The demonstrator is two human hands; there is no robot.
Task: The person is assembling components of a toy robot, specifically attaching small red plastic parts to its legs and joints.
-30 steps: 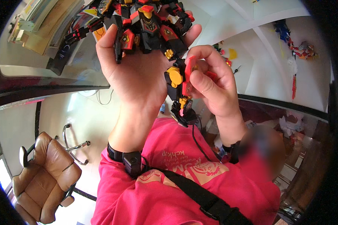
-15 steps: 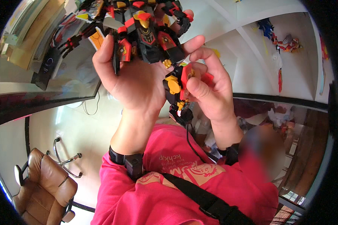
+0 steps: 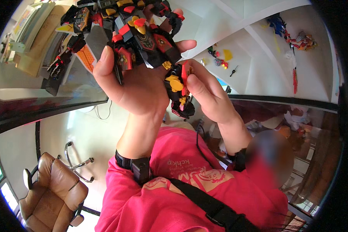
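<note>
A black, red and gold building-brick robot figure (image 3: 145, 42) rests upon my left hand (image 3: 133, 87). The palm faces up beneath it, with the thumb along one side and fingertips showing at the other. My right hand (image 3: 210, 94) pinches a red plate (image 3: 186, 73) on the figure's leg between thumb and bent fingers. That leg (image 3: 174, 86), with a round yellow piece on its side, hangs down past my left wrist toward me. A black clawed arm (image 3: 60, 62) sticks out on the left. The figure's top runs out of the picture.
Books and papers (image 3: 34, 42) are stacked at the far left. Small brick pieces (image 3: 221, 63) and a yellow piece (image 3: 228, 55) lie on the white surface. Another figure, red and blue (image 3: 301, 42), is at the far right. A brown chair (image 3: 56, 189) stands lower left.
The figure has tilted and shifted a little left in the view. My right hand has moved left along with the leg, still pinching its red plate. Loose pieces behind now show.
</note>
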